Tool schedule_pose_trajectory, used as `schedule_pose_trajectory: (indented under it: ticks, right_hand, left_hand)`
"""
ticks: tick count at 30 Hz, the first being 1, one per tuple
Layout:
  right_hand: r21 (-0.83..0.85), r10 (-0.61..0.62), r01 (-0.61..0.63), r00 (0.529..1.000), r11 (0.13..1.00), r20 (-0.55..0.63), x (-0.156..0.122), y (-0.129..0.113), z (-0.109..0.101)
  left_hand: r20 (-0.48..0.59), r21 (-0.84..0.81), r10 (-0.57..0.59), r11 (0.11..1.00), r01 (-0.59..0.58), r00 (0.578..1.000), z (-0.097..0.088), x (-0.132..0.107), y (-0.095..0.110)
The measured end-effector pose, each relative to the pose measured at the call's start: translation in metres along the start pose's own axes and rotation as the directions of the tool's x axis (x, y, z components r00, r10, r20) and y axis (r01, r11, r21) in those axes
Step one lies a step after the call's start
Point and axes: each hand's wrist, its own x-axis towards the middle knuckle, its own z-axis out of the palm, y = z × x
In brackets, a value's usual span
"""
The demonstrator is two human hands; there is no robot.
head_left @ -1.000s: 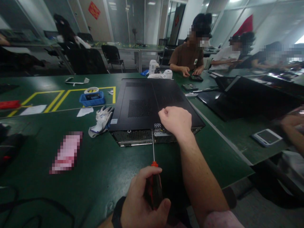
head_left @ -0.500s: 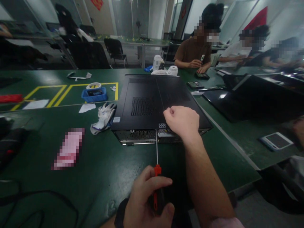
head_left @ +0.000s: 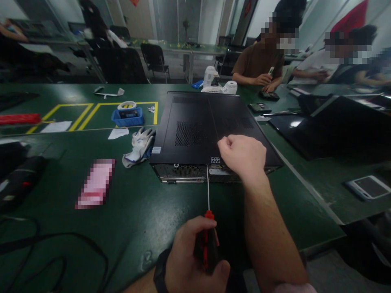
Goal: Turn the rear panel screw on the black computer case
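A black computer case (head_left: 195,110) lies flat on the green table, its ported side facing me. My left hand (head_left: 186,252), with a dark band at the wrist, is curled around the red and black handle of a screwdriver (head_left: 208,195). The shaft points away from me, and its tip meets the case's near side by the top edge. My index finger bends over the handle's front end; the thumb is apart from it. On the case's top, near the right front corner, rests my right hand (head_left: 244,156) in a fist. Whatever it may hold is hidden.
Left of the case lie work gloves (head_left: 140,144), a blurred pink item (head_left: 96,183) and a blue bin (head_left: 127,117). Behind it stands a white device (head_left: 210,81). Dark panels (head_left: 305,126) and a phone-like device (head_left: 368,187) are at right. A co-worker (head_left: 259,69) sits across.
The whole view has shifted, so things appear farther right and slightly higher. My left index finger has curled in closer over the screwdriver handle. The right fist stays on the case.
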Motion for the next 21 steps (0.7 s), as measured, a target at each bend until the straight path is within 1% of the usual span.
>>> schedule_pose_trajectory:
  ticks: [3,5,8,11,14,18,21]
  right_hand:
    - [0.006,-0.010,0.010,1.000,1.000,-0.013,0.000,0.000,0.001]
    - [0.004,-0.010,0.010,1.000,1.000,-0.020,0.000,0.000,0.001]
    - [-0.004,-0.002,0.002,1.000,1.000,-0.018,0.000,0.000,0.001]
    - [-0.013,-0.002,0.001,1.000,1.000,-0.024,-0.001,-0.001,0.001]
    - [-0.019,-0.006,0.005,0.999,1.000,-0.035,-0.002,-0.001,0.000]
    - [-0.012,-0.012,0.011,0.999,1.000,-0.045,-0.003,-0.001,0.001]
    - [-0.007,-0.021,0.021,0.998,1.000,-0.055,-0.003,0.000,0.002]
  left_hand:
    - [0.021,0.044,0.052,0.998,-0.053,0.998,-0.003,0.000,0.002]
    - [0.037,0.060,0.057,0.996,-0.059,0.998,-0.006,0.000,0.003]
    - [0.058,0.062,-0.026,0.998,0.022,0.998,-0.008,-0.002,0.003]
    - [0.118,0.092,-0.137,0.988,0.127,0.983,-0.010,-0.004,0.003]
    - [0.178,0.080,-0.174,0.984,0.162,0.968,-0.015,-0.003,0.003]
    - [0.206,-0.004,-0.107,0.994,0.111,0.973,-0.021,-0.001,0.006]
    - [0.205,-0.051,-0.039,0.997,0.050,0.978,-0.020,0.000,0.009]
